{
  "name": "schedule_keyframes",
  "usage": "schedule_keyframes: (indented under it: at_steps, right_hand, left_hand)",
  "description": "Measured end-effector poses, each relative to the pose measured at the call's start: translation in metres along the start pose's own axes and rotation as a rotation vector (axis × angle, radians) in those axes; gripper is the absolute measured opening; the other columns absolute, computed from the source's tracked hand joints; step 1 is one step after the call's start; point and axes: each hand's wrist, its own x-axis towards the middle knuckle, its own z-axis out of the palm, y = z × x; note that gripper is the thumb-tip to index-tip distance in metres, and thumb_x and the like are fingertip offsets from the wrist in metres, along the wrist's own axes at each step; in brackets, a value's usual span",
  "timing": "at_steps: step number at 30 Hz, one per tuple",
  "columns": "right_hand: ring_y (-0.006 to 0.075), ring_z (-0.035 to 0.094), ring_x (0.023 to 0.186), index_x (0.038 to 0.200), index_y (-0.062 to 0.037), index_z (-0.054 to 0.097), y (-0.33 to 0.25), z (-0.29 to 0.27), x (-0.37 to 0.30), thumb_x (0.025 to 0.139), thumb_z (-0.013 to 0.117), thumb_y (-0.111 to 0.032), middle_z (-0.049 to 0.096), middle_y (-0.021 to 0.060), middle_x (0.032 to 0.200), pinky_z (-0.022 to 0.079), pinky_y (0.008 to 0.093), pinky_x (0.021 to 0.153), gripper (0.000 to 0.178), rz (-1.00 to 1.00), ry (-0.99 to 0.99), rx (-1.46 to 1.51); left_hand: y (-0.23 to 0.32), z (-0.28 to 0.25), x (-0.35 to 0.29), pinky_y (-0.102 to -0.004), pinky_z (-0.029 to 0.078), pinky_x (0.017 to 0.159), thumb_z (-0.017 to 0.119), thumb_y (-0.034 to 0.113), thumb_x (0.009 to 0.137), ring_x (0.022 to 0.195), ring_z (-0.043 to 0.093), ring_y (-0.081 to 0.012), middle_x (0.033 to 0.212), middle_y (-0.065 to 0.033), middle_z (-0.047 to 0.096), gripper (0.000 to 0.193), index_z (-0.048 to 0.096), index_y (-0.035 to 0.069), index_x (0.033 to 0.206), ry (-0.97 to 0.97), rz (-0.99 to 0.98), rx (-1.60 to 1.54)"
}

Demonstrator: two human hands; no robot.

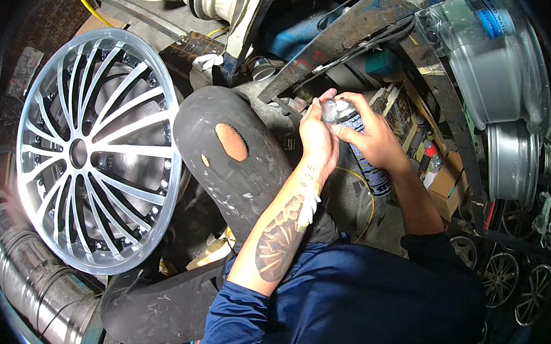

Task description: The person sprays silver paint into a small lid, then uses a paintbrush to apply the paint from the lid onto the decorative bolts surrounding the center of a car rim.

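My right hand [375,133] is wrapped round a dark spray can [367,156] with printed white and blue markings, its base tilted down toward me. Against the can's pale, shiny top lies my left hand [319,137], its fingers bent around it and partly hidden. A white wad [308,213] sticks to my left forearm near the wrist. To the left of my knee, a large multi-spoke wheel rim [104,147] stands tilted, with bright machined spoke faces and dark gaps between them. Neither hand touches the rim.
A dark metal beam [355,32] slants across beyond my hands. Silver rims [511,162], some wrapped in plastic, are stacked at the right. A cardboard box [448,185] and a red-capped bottle [432,151] sit below the beam. A shiny metal cylinder [36,272] lies at left.
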Motion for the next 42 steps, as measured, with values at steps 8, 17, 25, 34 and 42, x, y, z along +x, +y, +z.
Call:
schedule_keyframes:
  at_steps: [8,17,25,34,42]
  right_hand:
    - [0.0353,0.065,0.106,0.128,-0.0082,0.047,0.002,0.001,-0.001,0.086,0.067,-0.017,0.066,0.0214,0.108,0.049,0.0399,0.087,0.047,-0.021,0.013,0.014]
    - [0.0338,0.066,0.105,0.127,-0.0079,0.048,0.008,0.001,-0.002,0.086,0.068,-0.017,0.066,0.0211,0.108,0.049,0.0393,0.086,0.047,-0.049,0.032,0.027]
    - [0.0300,0.066,0.105,0.127,-0.0073,0.048,0.007,0.001,-0.001,0.086,0.068,-0.016,0.066,0.0198,0.108,0.049,0.0379,0.087,0.047,-0.011,0.012,0.043]
    - [0.0166,0.062,0.071,0.137,-0.0143,0.039,0.044,-0.015,-0.008,0.090,0.063,-0.016,0.059,0.0093,0.102,0.054,0.0294,0.063,0.053,0.109,0.017,0.669]
    - [0.0241,0.063,0.056,0.132,-0.0093,0.038,0.042,0.016,-0.035,0.095,0.054,-0.035,0.059,0.0122,0.093,0.054,0.0377,0.045,0.048,0.834,0.068,0.998]
  left_hand:
    - [-0.001,-0.001,0.000,-0.0411,0.044,0.098,0.027,0.030,0.107,0.107,0.058,-0.0260,0.113,-0.0144,0.061,0.045,0.054,-0.003,0.123,-0.002,0.010,0.009]
    - [0.000,0.000,0.000,-0.0406,0.045,0.098,0.027,0.030,0.107,0.107,0.058,-0.0253,0.114,-0.0141,0.061,0.045,0.054,-0.002,0.124,0.003,-0.006,0.013]
    - [0.000,-0.001,0.000,-0.0406,0.045,0.098,0.028,0.030,0.107,0.107,0.058,-0.0254,0.115,-0.0142,0.061,0.045,0.054,-0.002,0.124,-0.009,-0.009,0.008]
    - [0.001,-0.002,0.002,-0.0385,0.049,0.092,0.029,0.029,0.106,0.100,0.060,-0.0242,0.114,-0.0173,0.060,0.045,0.053,-0.004,0.124,-0.027,0.010,-0.030]
    - [0.001,0.000,0.001,-0.0360,0.050,0.088,0.031,0.027,0.105,0.092,0.062,-0.0240,0.112,-0.0184,0.061,0.044,0.053,-0.005,0.126,-0.045,0.012,-0.057]
